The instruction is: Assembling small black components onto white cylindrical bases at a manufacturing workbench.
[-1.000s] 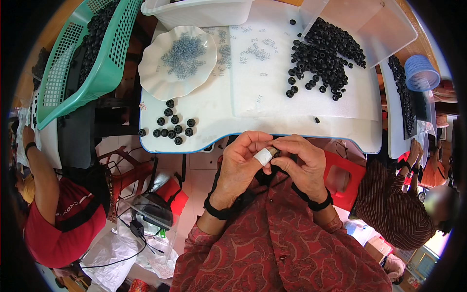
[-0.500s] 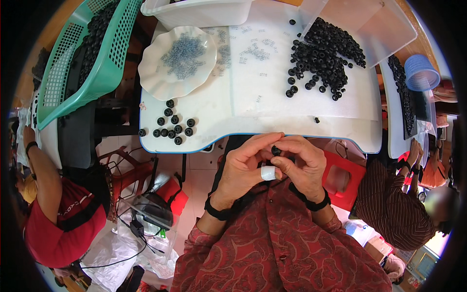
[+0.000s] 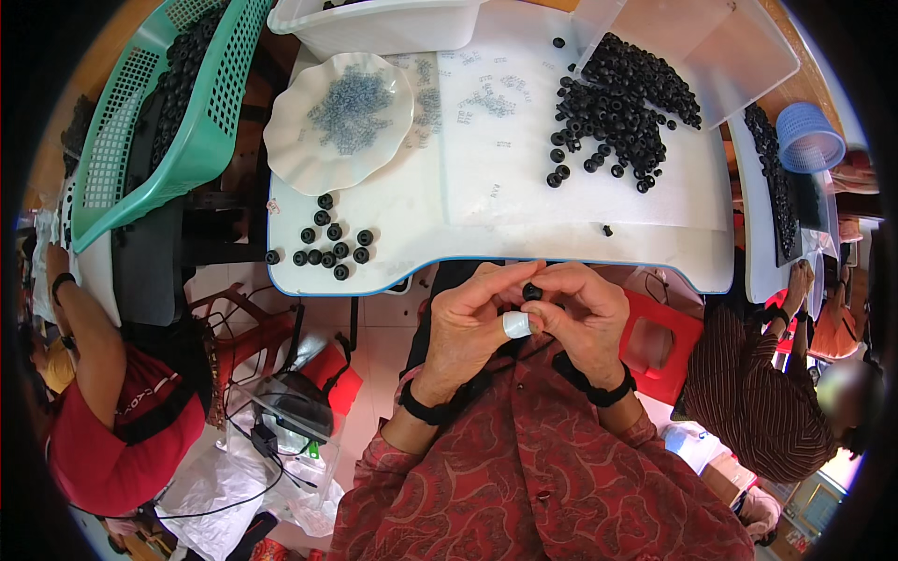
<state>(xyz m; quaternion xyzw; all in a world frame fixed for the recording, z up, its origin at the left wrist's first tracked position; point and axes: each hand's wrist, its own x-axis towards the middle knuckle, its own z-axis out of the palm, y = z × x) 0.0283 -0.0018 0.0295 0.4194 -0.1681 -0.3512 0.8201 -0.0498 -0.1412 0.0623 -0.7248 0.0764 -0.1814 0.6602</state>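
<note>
Just in front of the table's near edge, my left hand (image 3: 470, 318) and my right hand (image 3: 591, 316) meet with bent fingers. Between the fingertips they hold a small round black piece (image 3: 531, 292); the fingers cover part of it. White tape (image 3: 515, 324) wraps my left thumb. Beyond my left hand, several similar black pieces (image 3: 334, 232) lie loose on the white table (image 3: 524, 210). A larger heap of black pieces (image 3: 617, 107) spreads at the far right. A wavy-edged white plate (image 3: 285, 154) holds many tiny greyish, see-through bits (image 3: 351, 107).
A clear plastic bin (image 3: 739, 56) lies tipped beside the heap, and a white tub (image 3: 374, 33) stands at the back. Left is a green basket (image 3: 201, 159) of black parts. Co-workers sit on both sides; a red stool (image 3: 664, 341) is by my right arm.
Both hands stay together at the same spot, with small finger shifts. The black piece between the fingertips shows a little more now.
</note>
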